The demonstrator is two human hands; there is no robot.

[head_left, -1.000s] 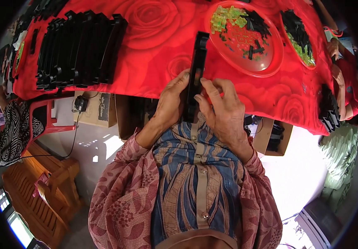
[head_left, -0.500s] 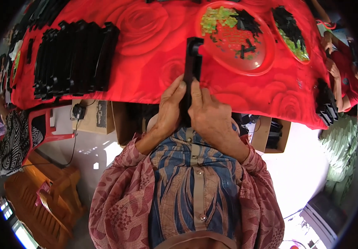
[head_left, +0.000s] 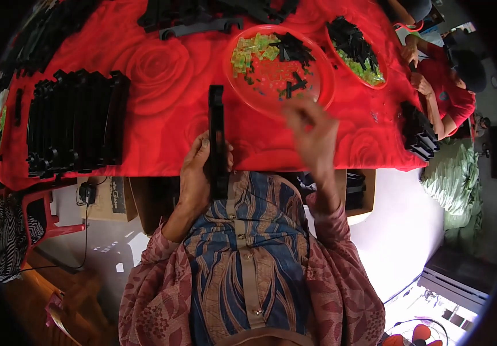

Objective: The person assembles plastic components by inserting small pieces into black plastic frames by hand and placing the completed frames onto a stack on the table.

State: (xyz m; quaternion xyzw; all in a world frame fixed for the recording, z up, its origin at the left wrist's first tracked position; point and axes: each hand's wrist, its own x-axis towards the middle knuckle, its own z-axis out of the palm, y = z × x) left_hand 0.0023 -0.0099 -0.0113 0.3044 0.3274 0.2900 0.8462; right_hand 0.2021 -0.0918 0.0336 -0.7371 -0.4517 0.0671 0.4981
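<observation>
My left hand point(head_left: 193, 176) is wrapped round a long, narrow black plastic part point(head_left: 217, 124), which stands out beyond the table's near edge with its length pointing away from me. Over the near rim of a round red tray point(head_left: 328, 72) hovers my right hand point(head_left: 317, 138), its fingers bent and smeared by motion, so whether they hold anything is hidden. Inside the tray are translucent yellow-green pieces point(head_left: 254, 55) at the left and small black strips point(head_left: 297, 49) at the back right. A few more black strips point(head_left: 296, 86) lie near its middle.
Many similar black parts point(head_left: 78, 124) stand in a row at the left on the red rose-patterned cloth point(head_left: 156, 69). Further parts point(head_left: 202, 26) lie at the back. A second red tray point(head_left: 382, 72) sits at the right, near a co-worker in red point(head_left: 453, 86). Cardboard boxes point(head_left: 107, 202) are below.
My right hand has left the black part and moved right, toward the tray. My left hand keeps its hold on the part. The whole view has shifted.
</observation>
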